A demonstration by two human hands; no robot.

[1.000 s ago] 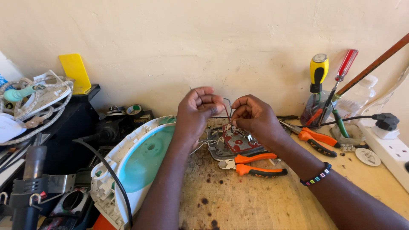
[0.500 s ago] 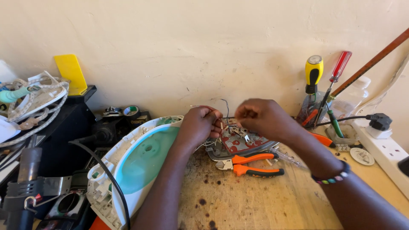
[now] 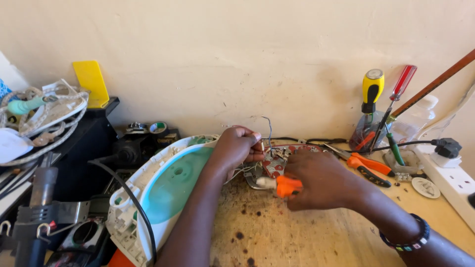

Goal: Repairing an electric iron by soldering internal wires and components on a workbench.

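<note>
A white and teal iron shell (image 3: 166, 190) is lying at seven o'clock on the stained tabletop (image 3: 297, 237). Orange pliers (image 3: 368, 167) are lying at three o'clock, beside a clear jar (image 3: 368, 136) that is holding a yellow screwdriver (image 3: 372, 89) and a red screwdriver (image 3: 402, 86). A white power strip (image 3: 452, 180) is sitting at four o'clock with a black plug (image 3: 448, 147) in it. A yellow card (image 3: 90, 83) is leaning on the wall at ten o'clock, above a tape roll (image 3: 158, 128).
</note>
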